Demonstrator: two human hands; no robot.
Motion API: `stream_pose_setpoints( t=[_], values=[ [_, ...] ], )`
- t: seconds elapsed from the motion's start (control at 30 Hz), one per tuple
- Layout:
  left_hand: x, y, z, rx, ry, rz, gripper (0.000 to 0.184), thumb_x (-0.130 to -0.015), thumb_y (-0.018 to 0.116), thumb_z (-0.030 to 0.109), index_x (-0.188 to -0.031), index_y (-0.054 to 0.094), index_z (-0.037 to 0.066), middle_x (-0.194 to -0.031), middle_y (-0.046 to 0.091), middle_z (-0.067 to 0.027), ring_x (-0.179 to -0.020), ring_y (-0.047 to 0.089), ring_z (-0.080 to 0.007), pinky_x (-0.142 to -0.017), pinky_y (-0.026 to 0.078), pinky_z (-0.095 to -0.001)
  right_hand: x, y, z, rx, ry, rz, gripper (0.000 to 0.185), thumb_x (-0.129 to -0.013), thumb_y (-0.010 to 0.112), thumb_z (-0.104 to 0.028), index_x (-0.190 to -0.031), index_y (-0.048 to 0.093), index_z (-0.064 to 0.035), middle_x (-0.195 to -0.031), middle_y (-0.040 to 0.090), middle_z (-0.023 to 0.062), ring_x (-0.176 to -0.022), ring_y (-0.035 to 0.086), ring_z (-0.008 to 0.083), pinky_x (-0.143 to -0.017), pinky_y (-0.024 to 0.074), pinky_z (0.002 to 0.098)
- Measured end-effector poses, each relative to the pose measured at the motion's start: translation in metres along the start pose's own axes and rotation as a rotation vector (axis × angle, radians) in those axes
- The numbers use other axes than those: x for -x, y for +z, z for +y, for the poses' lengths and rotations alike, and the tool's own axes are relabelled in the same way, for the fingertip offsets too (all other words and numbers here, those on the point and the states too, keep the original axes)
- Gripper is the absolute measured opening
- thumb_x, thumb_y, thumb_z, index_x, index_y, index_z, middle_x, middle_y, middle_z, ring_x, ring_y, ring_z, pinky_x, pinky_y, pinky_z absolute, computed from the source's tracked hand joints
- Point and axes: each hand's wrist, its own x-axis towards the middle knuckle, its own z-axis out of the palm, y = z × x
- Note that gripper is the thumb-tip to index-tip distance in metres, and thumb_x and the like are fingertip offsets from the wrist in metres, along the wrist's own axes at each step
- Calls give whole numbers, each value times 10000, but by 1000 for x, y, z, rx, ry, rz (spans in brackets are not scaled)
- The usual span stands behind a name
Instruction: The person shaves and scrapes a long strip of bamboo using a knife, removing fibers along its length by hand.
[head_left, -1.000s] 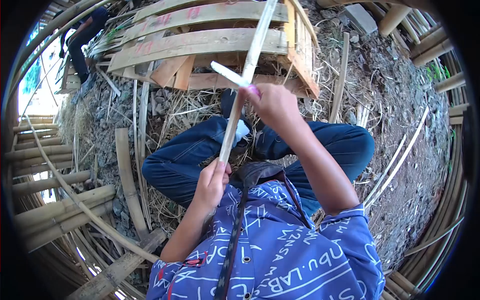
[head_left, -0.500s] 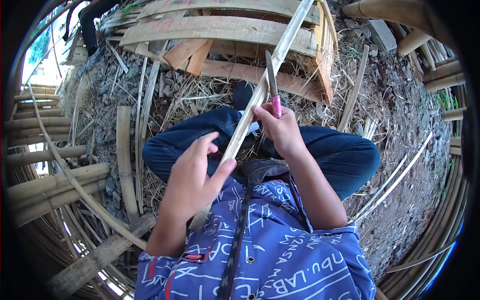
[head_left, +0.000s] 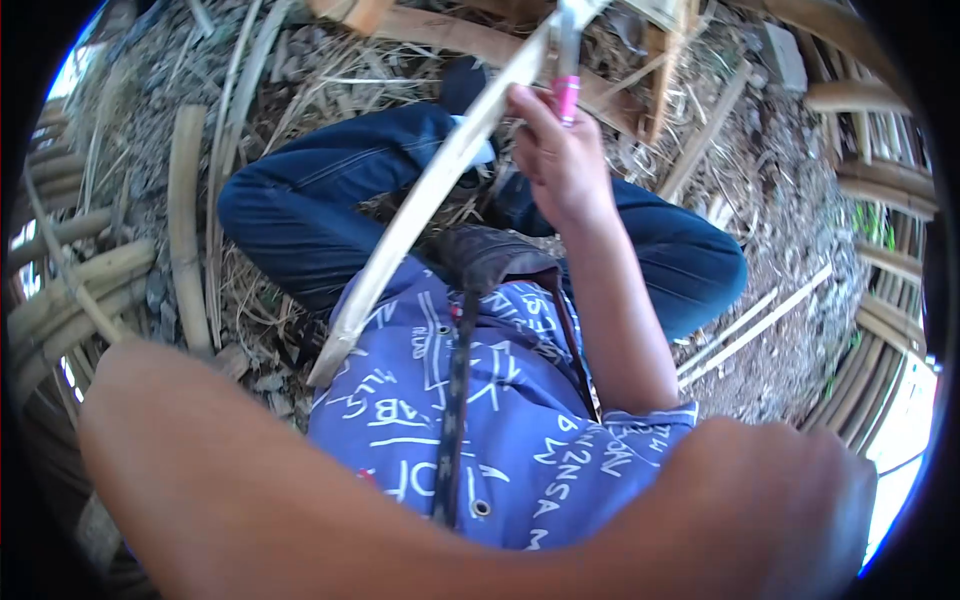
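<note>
My right hand [head_left: 562, 155] is closed around the pink handle of a knife [head_left: 567, 98]. Its thumb side also touches a long pale bamboo strip [head_left: 425, 205]. The knife's blade points away from me, blurred at the top of the view beside the strip. From there the strip slants down to the left, and its near end lies over my blue printed shirt [head_left: 400, 400]. My left forearm crosses close under the camera. At lower right, my left hand [head_left: 785, 510] looks curled, but it is smeared and its fingers are unclear.
My crossed legs in dark jeans [head_left: 320, 190] rest on ground strewn with shavings. A bamboo piece [head_left: 187, 225] lies at left, and thin strips [head_left: 760, 325] at right. Wooden slats [head_left: 450, 38] stand ahead. Bamboo poles [head_left: 885, 185] line the right side.
My left hand has left its place beside the strip and swung up close to the camera, across to the lower right. The view has tilted down; my right hand still holds the knife and strip.
</note>
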Motion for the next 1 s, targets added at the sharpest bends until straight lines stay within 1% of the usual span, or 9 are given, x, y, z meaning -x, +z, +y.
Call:
stream_pose_setpoints(
  t=[0.27, 0.33, 0.43, 0.57, 0.63, 0.73, 0.8, 0.87, 1.0],
  values=[
    [17, -32, 4, 191, -242, -61, 142, -844, 602, 153, -892, 622, 22, -788, 642, -122, -641, 651, -173, -570, 481, -272, -3, -4, 4, 95, -33, -20, 195, -858, 657, -199, -826, 667, -7, -584, 484, -67, -511, 366, 25, -450, 264, 220],
    [39, -39, -19, 67, -263, 177, 105, -836, 591, 123, -839, 586, 18, -749, 634, -99, -552, 613, -131, -503, 437, -233, -5, -5, 5, 65, -16, -37, 213, -860, 655, -220, -805, 664, -15, -575, 463, -74, -505, 352, 22, -444, 247, 221],
    [50, -41, -80, -212, -352, 923, 249, -786, 688, 146, -756, 459, 51, -586, 357, 42, -526, 315, -41, -458, 268, -219, 1, -4, 0, 64, -1, -21, 217, -867, 648, -249, -804, 646, -42, -546, 440, -78, -458, 345, 19, -412, 227, 215],
    [67, -27, -171, 136, -386, 762, 466, -798, 715, 170, -1134, 441, -2, -870, 496, -51, -774, 522, -103, -682, 454, -233, 0, -13, 4, 14, 1, -82, 198, -878, 643, -247, -821, 625, -59, -532, 432, -79, -443, 347, 20, -404, 231, 214],
    [62, -17, -184, 557, -376, 498, 398, -878, 619, 127, -1199, 420, -1, -831, 533, -37, -760, 552, -116, -696, 470, -247, -2, -15, 8, -46, 9, -102, 190, -878, 646, -242, -824, 623, -62, -534, 437, -75, -450, 351, 17, -409, 236, 211],
    [56, -8, -187, 1107, -460, 526, 300, -972, 453, 289, -1074, 495, 10, -610, 387, 37, -480, 401, -61, -458, 371, -199, -2, -15, 9, -39, -24, -90, 199, -873, 652, -235, -789, 621, -58, -534, 442, -73, -459, 352, 17, -414, 242, 217],
    [53, -5, -195, 1106, -511, 552, 317, -981, 419, 321, -965, 516, 20, -579, 297, 61, -428, 269, -23, -375, 235, -184, 0, -13, 8, -8, -53, -62, 214, -870, 656, -233, -762, 620, -52, -533, 445, -72, -465, 355, 19, -416, 250, 224],
    [52, -5, -197, 1129, -498, 534, 304, -986, 412, 316, -914, 511, 37, -577, 295, 62, -430, 255, -21, -376, 230, -181, 5, -10, 6, 249, -231, 153, 251, -858, 673, -229, -707, 617, -37, -537, 454, -73, -489, 362, 22, -425, 276, 235],
    [47, -3, -187, 1024, -569, 562, 277, -982, 417, 339, -879, 460, 86, -572, 303, 57, -422, 265, -25, -372, 234, -181, 36, -10, -20, 726, -288, 55, 375, -886, 584, -337, -674, 608, -29, -538, 569, 128, -483, 563, 256, -467, 403, 365]
  ],
)
